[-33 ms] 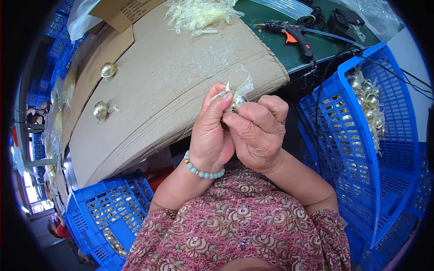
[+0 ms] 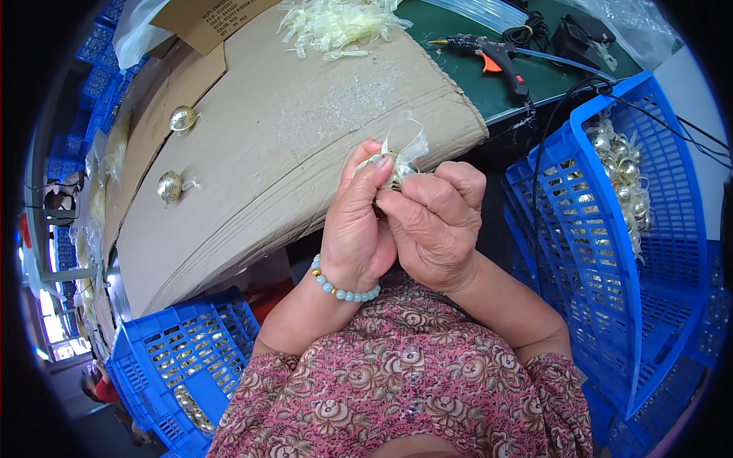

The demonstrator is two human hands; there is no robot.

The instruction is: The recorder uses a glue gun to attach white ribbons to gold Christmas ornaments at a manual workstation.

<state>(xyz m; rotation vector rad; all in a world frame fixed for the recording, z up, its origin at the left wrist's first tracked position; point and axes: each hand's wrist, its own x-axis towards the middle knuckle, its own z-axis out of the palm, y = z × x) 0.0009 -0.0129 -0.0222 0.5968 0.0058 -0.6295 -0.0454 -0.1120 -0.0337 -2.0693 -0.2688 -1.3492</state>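
Note:
Between my hands, just past the near edge of the cardboard, is a shiny gold ball ornament (image 2: 396, 180), mostly covered by fingers. A sheer cream ribbon (image 2: 413, 147) sticks up from it in a loop. My left hand (image 2: 360, 202), with a pale blue bead bracelet at the wrist, grips the ball between thumb and fingers. Closed up against the ball's right side is my right hand (image 2: 435, 217), its thumb and curled forefinger pinched at it; the fingertips are hidden. Two more gold ball ornaments (image 2: 182, 118) lie on the cardboard at the left, one with a short ribbon.
Cardboard (image 2: 267, 153) covers the table, with a heap of cream ribbons (image 2: 336, 27) at its far edge. A glue gun (image 2: 492, 61) lies on the green tabletop at far right. Blue baskets of gold balls stand at right (image 2: 649, 336) and lower left (image 2: 145, 320). Black cables cross the right basket.

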